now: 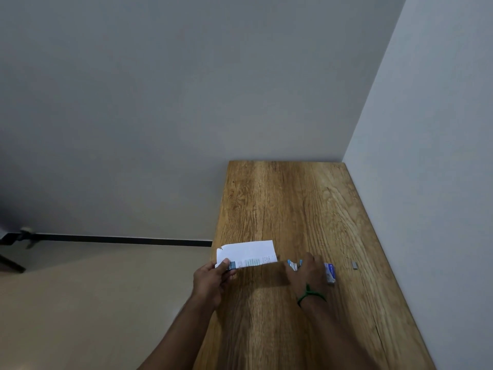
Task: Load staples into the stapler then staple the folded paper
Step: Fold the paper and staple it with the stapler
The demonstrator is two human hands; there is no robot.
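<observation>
A folded white paper with printed text along its near edge lies near the left edge of the wooden table. My left hand pinches its near left corner. My right hand, with a green band on the wrist, rests over a small blue and silver stapler, which pokes out to the left of the fingers. Whether the fingers are closed around it is hidden. A white and blue staple box lies just right of that hand. A small grey strip of staples lies further right.
The table stands in a corner, with grey walls behind it and along its right side. Left of the table is beige floor with a dark skirting line. A dark piece of furniture stands at the far left.
</observation>
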